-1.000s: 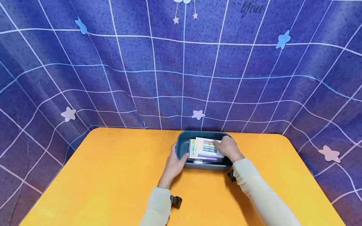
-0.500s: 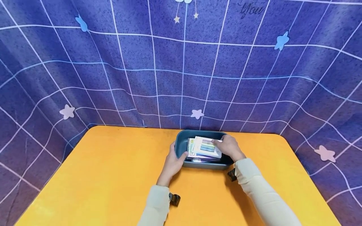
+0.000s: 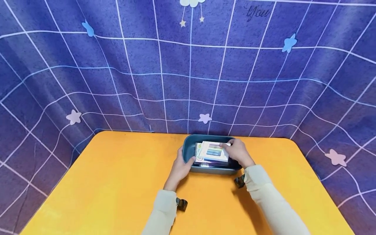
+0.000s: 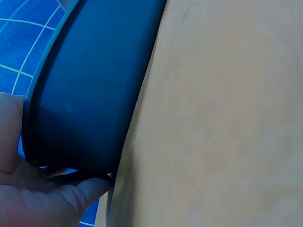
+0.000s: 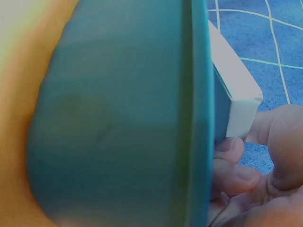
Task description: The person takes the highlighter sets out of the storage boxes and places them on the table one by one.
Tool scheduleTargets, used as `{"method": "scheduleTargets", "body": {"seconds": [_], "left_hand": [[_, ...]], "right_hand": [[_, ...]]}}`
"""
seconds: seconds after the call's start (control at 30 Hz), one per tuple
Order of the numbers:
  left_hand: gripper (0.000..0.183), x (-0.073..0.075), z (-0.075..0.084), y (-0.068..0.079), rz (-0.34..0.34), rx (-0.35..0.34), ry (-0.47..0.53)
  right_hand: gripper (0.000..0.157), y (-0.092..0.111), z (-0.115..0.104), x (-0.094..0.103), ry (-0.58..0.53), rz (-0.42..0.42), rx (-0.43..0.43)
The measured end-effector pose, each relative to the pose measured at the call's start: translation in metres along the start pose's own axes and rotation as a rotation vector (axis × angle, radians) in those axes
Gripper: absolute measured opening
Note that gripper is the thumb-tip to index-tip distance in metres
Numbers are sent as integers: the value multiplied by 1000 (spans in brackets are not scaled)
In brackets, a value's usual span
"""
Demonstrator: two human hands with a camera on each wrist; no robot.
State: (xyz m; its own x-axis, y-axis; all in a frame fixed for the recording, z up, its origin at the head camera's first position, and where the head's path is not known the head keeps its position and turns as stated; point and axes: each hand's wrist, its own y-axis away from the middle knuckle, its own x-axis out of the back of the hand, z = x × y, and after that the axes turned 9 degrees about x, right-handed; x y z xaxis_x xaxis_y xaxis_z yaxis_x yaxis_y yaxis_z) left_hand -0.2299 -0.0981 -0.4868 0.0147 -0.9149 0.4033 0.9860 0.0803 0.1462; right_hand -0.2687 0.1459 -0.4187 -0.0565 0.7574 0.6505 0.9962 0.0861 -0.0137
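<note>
A dark blue-green plastic bin (image 3: 215, 170) stands on the table. My left hand (image 3: 180, 168) grips its left end, thumb at the rim; the left wrist view shows the fingers and thumb of my left hand (image 4: 42, 198) around that end. My right hand (image 3: 237, 151) pinches the right end of a flat white box (image 3: 211, 157) with a window showing coloured strips. In the right wrist view the white box (image 5: 245, 111) sticks up above the bin rim, with thumb and fingers at its corner. Beneath it in the bin lies another flat pack (image 3: 199, 159), mostly covered.
The orange-yellow table (image 3: 132, 182) extends around the bin. A blue curtain (image 3: 176, 88) with white lines and stars hangs behind the table's back edge and along its sides. Black wrist cameras sit below each hand.
The white box has turned slightly and shifted a little left over the bin, with my right hand following it. My left hand keeps its grip on the bin.
</note>
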Motion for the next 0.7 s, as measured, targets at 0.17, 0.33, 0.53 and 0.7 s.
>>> {"method": "scheduleTargets", "body": {"seconds": [0.17,0.33,0.53,0.7], "left_hand": [[76,-1,1,0,7,7,-3],[75,0,4,-3,-5,-17,8],[76,1,4,-3,7,4,10],[77,2,1,1,-7,-9,12]], "right_hand": [[35,1,2,-3,-83,-32,-22],[33,2,3,-4,-156,-43,-57],[32,2,1,-6,-190,-79,-15],[30,4,2,-10,-194,-52,8]]}}
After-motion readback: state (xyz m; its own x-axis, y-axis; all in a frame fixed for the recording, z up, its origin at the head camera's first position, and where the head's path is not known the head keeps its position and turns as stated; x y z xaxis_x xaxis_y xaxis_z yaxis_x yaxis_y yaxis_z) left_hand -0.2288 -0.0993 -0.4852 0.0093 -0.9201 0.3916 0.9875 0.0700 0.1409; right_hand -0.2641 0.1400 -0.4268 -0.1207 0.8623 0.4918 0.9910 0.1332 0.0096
